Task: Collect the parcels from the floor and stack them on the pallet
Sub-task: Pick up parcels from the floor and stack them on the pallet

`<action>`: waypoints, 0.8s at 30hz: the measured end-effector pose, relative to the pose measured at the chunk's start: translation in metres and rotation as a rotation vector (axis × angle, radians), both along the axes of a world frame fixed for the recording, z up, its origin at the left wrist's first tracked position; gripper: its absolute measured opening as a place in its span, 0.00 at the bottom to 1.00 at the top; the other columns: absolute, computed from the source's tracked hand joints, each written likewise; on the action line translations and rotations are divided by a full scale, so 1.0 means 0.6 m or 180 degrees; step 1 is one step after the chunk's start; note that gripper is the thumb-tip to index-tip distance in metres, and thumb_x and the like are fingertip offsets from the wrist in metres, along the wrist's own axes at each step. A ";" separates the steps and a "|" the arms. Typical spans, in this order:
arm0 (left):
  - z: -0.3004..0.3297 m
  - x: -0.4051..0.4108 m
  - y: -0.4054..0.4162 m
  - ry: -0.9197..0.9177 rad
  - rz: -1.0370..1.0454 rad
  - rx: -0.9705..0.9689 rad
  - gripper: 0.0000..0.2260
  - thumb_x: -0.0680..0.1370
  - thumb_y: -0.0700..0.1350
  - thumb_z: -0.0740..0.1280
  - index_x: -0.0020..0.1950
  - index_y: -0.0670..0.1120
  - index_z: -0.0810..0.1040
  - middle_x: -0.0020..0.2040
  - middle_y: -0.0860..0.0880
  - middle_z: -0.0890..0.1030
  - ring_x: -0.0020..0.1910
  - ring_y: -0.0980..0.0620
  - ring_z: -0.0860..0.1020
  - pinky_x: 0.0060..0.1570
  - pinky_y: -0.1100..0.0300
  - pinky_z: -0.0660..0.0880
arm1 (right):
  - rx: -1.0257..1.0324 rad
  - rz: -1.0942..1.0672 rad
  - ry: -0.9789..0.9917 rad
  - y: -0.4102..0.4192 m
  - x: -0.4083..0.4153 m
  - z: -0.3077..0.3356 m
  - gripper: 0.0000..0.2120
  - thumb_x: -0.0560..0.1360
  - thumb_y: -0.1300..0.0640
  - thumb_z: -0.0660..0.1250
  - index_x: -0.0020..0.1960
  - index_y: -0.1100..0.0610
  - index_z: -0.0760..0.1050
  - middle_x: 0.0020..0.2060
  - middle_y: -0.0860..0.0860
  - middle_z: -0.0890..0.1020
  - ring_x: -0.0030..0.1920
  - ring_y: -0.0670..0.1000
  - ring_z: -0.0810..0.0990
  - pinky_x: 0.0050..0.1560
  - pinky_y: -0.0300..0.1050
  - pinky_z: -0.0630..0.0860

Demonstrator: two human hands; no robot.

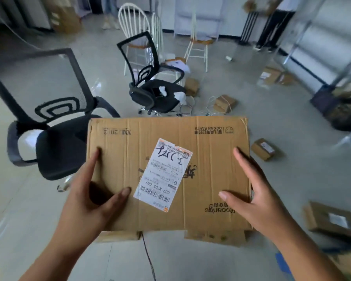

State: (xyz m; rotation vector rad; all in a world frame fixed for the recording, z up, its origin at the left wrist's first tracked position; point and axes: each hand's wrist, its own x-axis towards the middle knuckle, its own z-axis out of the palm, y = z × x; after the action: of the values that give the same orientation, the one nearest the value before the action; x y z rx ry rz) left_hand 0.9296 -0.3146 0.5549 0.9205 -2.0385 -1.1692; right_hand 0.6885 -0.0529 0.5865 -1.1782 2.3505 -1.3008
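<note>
A large brown cardboard parcel [209, 169] with a white shipping label fills the middle of the head view. It lies over other cardboard parcels [215, 237] that show just under its near edge. My left hand [83, 195] rests on its left edge, with thumb and forefinger spread straight on the top face. My right hand [255, 195] touches its right edge the same way, and its other fingers reach over the side. Small parcels lie on the floor: one to the right [263, 149], one near right [332, 220], one further off [224, 103]. The pallet is not clearly visible.
A black mesh office chair [55, 126] stands close on the left, and a second one [152, 86] is behind the parcel. White wooden chairs [134, 23] and white cables on the floor lie beyond. Metal shelving [332, 63] runs along the right. People stand at the back.
</note>
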 end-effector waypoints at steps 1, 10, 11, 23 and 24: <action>0.028 -0.009 0.004 0.0054 -0.0149 -0.0055 0.47 0.67 0.57 0.78 0.81 0.71 0.58 0.60 0.45 0.78 0.43 0.57 0.78 0.41 0.72 0.75 | -0.0036 -0.0127 0.0034 0.021 0.010 0.028 0.43 0.71 0.39 0.73 0.79 0.28 0.55 0.78 0.26 0.57 0.79 0.32 0.54 0.75 0.36 0.55; 0.239 -0.071 0.107 0.0304 -0.1288 -0.0330 0.47 0.66 0.63 0.76 0.80 0.74 0.55 0.66 0.41 0.78 0.61 0.43 0.79 0.58 0.49 0.78 | -0.0278 -0.1302 0.0396 0.237 0.136 0.221 0.43 0.70 0.38 0.73 0.78 0.25 0.53 0.78 0.27 0.57 0.78 0.31 0.56 0.75 0.46 0.57; 0.257 -0.079 0.130 0.0385 -0.1398 -0.0311 0.46 0.66 0.62 0.77 0.79 0.76 0.56 0.68 0.40 0.78 0.64 0.41 0.78 0.62 0.46 0.78 | -0.0336 -0.1418 0.0437 0.264 0.151 0.239 0.43 0.70 0.39 0.74 0.78 0.25 0.54 0.78 0.27 0.58 0.77 0.30 0.58 0.75 0.45 0.59; 0.394 -0.195 0.467 0.0747 -0.2754 -0.0396 0.46 0.66 0.60 0.78 0.79 0.74 0.59 0.74 0.50 0.74 0.71 0.48 0.75 0.70 0.44 0.74 | -0.0706 -0.2440 0.0586 0.630 0.274 0.346 0.44 0.71 0.43 0.76 0.78 0.26 0.55 0.76 0.25 0.59 0.74 0.28 0.60 0.69 0.29 0.64; 0.402 -0.209 0.502 0.0752 -0.2894 -0.0383 0.46 0.66 0.60 0.78 0.80 0.72 0.59 0.74 0.48 0.75 0.71 0.47 0.75 0.70 0.42 0.75 | -0.0762 -0.2532 0.0546 0.664 0.280 0.352 0.44 0.71 0.45 0.76 0.78 0.27 0.56 0.76 0.26 0.59 0.75 0.28 0.61 0.68 0.25 0.65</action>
State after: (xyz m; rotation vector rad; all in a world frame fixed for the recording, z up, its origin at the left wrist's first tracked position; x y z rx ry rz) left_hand 0.8045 -0.0136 0.7964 -0.2692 -2.3331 -1.4675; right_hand 0.8563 0.3457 0.7977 -0.3775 3.0035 -1.7972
